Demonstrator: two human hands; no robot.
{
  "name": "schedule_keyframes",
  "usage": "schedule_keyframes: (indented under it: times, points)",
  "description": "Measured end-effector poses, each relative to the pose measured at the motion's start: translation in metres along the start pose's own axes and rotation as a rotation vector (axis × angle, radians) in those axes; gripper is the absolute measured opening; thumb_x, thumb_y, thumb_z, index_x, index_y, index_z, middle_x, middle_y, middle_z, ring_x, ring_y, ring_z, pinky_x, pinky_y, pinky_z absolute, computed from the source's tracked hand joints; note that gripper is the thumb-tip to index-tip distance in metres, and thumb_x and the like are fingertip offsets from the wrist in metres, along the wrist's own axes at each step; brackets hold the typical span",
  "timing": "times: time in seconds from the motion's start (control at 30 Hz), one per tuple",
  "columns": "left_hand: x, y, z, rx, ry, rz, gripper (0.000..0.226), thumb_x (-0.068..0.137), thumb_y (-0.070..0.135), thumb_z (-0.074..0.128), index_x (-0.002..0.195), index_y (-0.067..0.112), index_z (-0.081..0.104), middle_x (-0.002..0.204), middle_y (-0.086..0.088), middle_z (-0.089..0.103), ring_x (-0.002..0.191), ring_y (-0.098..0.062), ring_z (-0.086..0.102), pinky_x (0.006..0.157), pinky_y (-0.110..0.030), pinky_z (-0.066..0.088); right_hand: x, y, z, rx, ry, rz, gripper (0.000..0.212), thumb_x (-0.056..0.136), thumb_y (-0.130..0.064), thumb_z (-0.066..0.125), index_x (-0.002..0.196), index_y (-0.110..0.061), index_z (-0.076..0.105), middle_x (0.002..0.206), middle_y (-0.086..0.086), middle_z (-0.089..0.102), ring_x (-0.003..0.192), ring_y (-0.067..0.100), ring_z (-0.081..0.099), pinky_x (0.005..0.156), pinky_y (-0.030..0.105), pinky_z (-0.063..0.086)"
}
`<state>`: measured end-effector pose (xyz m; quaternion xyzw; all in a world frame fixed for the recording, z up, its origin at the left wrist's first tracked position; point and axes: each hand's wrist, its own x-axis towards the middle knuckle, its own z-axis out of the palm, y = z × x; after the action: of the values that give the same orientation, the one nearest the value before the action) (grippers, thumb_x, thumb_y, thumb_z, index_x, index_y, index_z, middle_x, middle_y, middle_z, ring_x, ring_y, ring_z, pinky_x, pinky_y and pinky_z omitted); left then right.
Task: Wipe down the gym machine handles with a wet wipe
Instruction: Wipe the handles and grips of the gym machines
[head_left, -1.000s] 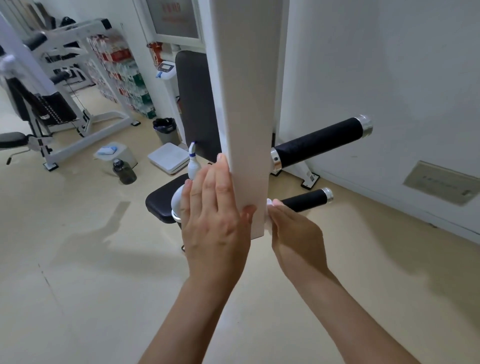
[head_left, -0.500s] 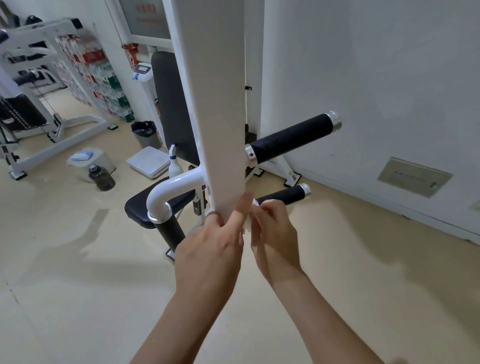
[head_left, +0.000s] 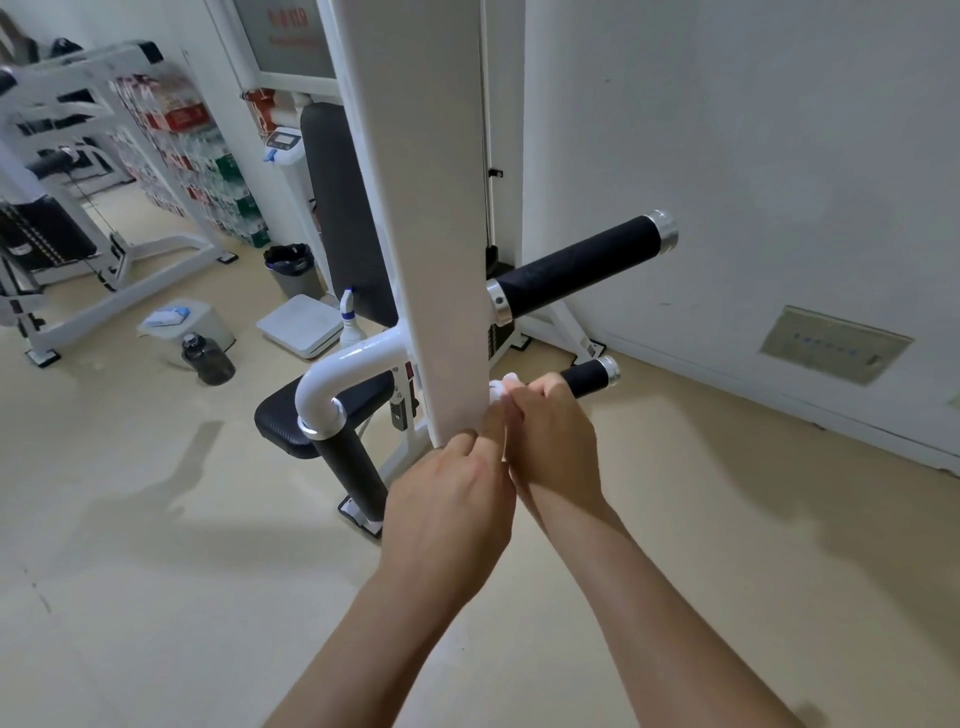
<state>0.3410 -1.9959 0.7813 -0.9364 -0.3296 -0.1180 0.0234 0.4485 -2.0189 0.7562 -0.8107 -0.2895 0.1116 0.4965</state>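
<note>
At your left, on the floor (head_left: 156, 545), stand a dark jug (head_left: 209, 359), a scale (head_left: 300, 326), a spray bottle (head_left: 349, 326) and a bin (head_left: 294, 271); a plate (head_left: 834, 344) is on the right wall (head_left: 753, 156).

**Hands meet at gym machine (head_left: 358, 358)**

At the lower end of the white post (head_left: 436, 234), the right hand (head_left: 556, 436) grips a wet wipe (head_left: 498, 388) near the lower black handle (head_left: 587, 375); the left hand (head_left: 452, 499), fingers curled, touches the right.
</note>
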Motion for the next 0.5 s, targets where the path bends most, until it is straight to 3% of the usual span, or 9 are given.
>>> schedule_keyframes:
  times: [0.07, 0.1, 0.17, 0.23, 0.33, 0.4, 0.43, 0.47, 0.5]
  points:
    - [0.003, 0.001, 0.005, 0.036, 0.004, 0.036, 0.066, 0.086, 0.023, 0.055, 0.147, 0.017, 0.029, 0.08, 0.0, 0.063, 0.056, -0.024, 0.059, 0.044, -0.031, 0.04, -0.012, 0.01, -0.003, 0.064, -0.082, -0.072, 0.034, 0.092, -0.049, 0.05, 0.078, -0.02, 0.059, 0.073, -0.008, 0.061, 0.067, 0.008, 0.056, 0.065, 0.015, 0.038]
    - [0.005, 0.003, 0.006, 0.076, -0.036, 0.048, 0.068, 0.082, 0.019, 0.059, 0.145, 0.012, 0.034, 0.077, -0.003, 0.064, 0.052, -0.026, 0.058, 0.042, -0.03, 0.038, -0.015, 0.017, -0.006, 0.005, -0.106, -0.146, 0.033, 0.092, -0.049, 0.052, 0.081, -0.021, 0.064, 0.07, -0.008, 0.061, 0.068, 0.007, 0.058, 0.068, 0.018, 0.041]
    - [0.011, 0.008, 0.01, 0.16, -0.093, 0.088, 0.07, 0.067, 0.011, 0.072, 0.133, 0.001, 0.051, 0.061, -0.006, 0.06, 0.037, -0.027, 0.05, 0.035, -0.027, 0.031, -0.014, 0.025, -0.016, -0.115, -0.132, -0.317, 0.023, 0.098, -0.031, 0.05, 0.105, -0.02, 0.069, 0.079, -0.007, 0.062, 0.074, 0.003, 0.058, 0.072, 0.013, 0.042]
    - [0.014, 0.012, 0.017, 0.207, -0.123, 0.083, 0.071, 0.064, 0.015, 0.077, 0.13, -0.001, 0.053, 0.058, -0.006, 0.06, 0.035, -0.026, 0.05, 0.035, -0.026, 0.028, -0.008, 0.032, -0.026, -0.16, -0.143, -0.385, 0.03, 0.098, -0.015, 0.047, 0.122, -0.022, 0.064, 0.091, -0.004, 0.063, 0.078, 0.005, 0.057, 0.07, 0.007, 0.04]
    - [0.021, 0.018, 0.016, 0.235, -0.201, 0.097, 0.078, 0.047, 0.017, 0.084, 0.119, -0.006, 0.061, 0.048, -0.009, 0.055, 0.029, -0.024, 0.046, 0.037, -0.021, 0.02, -0.002, 0.035, -0.045, -0.185, 0.03, -0.323, 0.032, 0.092, -0.008, 0.054, 0.12, -0.018, 0.065, 0.102, 0.003, 0.062, 0.087, 0.013, 0.055, 0.071, 0.004, 0.036]
    - [0.023, 0.028, 0.004, 0.344, -0.344, 0.136, 0.068, 0.062, 0.01, 0.074, 0.121, -0.014, 0.052, 0.065, -0.017, 0.059, 0.04, -0.022, 0.05, 0.039, -0.02, 0.019, 0.003, 0.036, -0.057, -0.32, 0.131, -0.311, 0.034, 0.09, -0.008, 0.057, 0.122, -0.017, 0.064, 0.116, 0.003, 0.058, 0.101, 0.02, 0.05, 0.079, 0.013, 0.034]
    - [0.027, 0.035, 0.005, 0.376, -0.297, 0.146, 0.054, 0.075, 0.002, 0.059, 0.124, -0.015, 0.044, 0.077, -0.018, 0.055, 0.048, -0.02, 0.048, 0.039, -0.02, 0.018, 0.01, 0.039, -0.064, -0.373, 0.14, -0.283, 0.035, 0.091, -0.012, 0.056, 0.125, -0.019, 0.062, 0.121, 0.001, 0.055, 0.106, 0.021, 0.047, 0.08, 0.015, 0.03]
    - [0.029, 0.038, 0.004, 0.38, -0.227, 0.153, 0.041, 0.081, -0.004, 0.046, 0.122, -0.01, 0.043, 0.074, -0.015, 0.047, 0.05, -0.018, 0.041, 0.038, -0.021, 0.015, 0.018, 0.044, -0.07, -0.391, 0.108, -0.208, 0.036, 0.093, -0.016, 0.053, 0.128, -0.02, 0.059, 0.126, -0.002, 0.053, 0.109, 0.02, 0.045, 0.081, 0.016, 0.029]
    - [0.033, 0.041, -0.002, 0.382, -0.159, 0.148, 0.03, 0.082, -0.004, 0.046, 0.112, -0.003, 0.05, 0.063, -0.01, 0.035, 0.046, -0.016, 0.034, 0.039, -0.022, 0.011, 0.026, 0.048, -0.074, -0.369, 0.063, -0.142, 0.036, 0.095, -0.021, 0.051, 0.13, -0.021, 0.056, 0.128, -0.002, 0.052, 0.112, 0.019, 0.046, 0.084, 0.017, 0.031]
